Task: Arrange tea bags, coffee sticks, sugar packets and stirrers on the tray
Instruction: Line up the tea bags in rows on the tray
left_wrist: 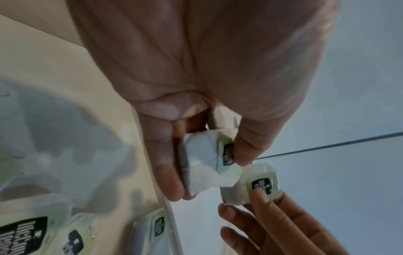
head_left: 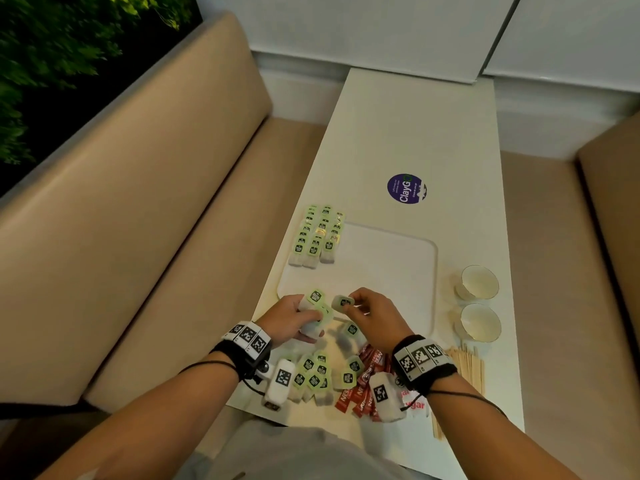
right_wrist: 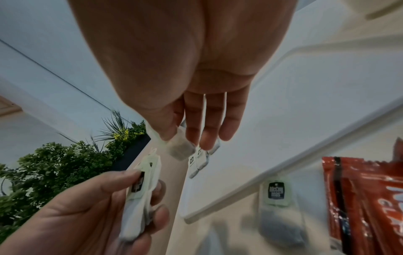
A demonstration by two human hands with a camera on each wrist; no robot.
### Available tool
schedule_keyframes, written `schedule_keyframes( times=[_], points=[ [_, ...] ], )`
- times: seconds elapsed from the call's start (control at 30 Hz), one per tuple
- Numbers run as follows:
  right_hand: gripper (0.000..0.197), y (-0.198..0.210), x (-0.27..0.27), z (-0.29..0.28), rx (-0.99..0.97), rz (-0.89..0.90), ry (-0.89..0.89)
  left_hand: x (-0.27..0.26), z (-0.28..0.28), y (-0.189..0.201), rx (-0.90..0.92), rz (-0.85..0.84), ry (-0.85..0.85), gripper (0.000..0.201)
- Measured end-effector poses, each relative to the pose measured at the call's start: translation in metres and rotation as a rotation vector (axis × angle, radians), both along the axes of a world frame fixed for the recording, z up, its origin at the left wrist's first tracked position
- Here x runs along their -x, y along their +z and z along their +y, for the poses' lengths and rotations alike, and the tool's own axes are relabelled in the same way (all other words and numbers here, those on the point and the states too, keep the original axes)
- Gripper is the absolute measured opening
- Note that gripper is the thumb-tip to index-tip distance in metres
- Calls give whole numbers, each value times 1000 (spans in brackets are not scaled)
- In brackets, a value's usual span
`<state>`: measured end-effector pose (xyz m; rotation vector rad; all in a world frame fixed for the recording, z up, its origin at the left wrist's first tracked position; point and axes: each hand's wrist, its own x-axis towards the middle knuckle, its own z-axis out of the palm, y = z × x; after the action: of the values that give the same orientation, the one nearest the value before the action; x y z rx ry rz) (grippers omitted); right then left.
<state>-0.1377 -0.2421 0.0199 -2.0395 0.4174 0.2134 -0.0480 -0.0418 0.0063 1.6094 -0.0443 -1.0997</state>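
Small stack of white paper tea bags w/ green tags [head_left: 313, 315] gripped in left hand [head_left: 289, 320], thumb & fingers curled round it, just over near edge of flat white rectangular tray [head_left: 398, 271]. Single green-tagged tea bag [head_left: 343, 302] pinched by right hand [head_left: 375, 315] fingertips, beside the stack. Three neat rows of tea bags [head_left: 317, 235] on tray's far-left corner. Loose tea bags [head_left: 317, 374], red coffee sticks [head_left: 367, 382], wooden stirrers [head_left: 467, 365] on table nearer the body

Café or lounge booth: my seat faces a narrow white table [head_left: 408, 133] between tan upholstered benches [head_left: 145, 188], a foliage wall [head_left: 52, 64] behind, branded sticker [head_left: 406, 188] on the tabletop.
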Motion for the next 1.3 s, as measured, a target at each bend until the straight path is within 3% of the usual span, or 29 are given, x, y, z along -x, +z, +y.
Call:
schedule_keyframes(
  times=[0.3, 0.57, 0.8, 1.3],
  points=[
    [7, 7, -10, 17, -90, 4, 116, -8, 8, 0, 51, -28, 241, 19],
    [15, -2, -29, 34, -39, -28, 83, -13, 11, 8, 125, 12, 227, 16],
    [16, -4, -42, 43, -37, -26, 51, -29, 18, -6, 64, -90, 146, 21],
    [27, -31, -49, 51, 12, 121, 22, -63, 14, -25, 22, -77, 129, 10]
  ],
)
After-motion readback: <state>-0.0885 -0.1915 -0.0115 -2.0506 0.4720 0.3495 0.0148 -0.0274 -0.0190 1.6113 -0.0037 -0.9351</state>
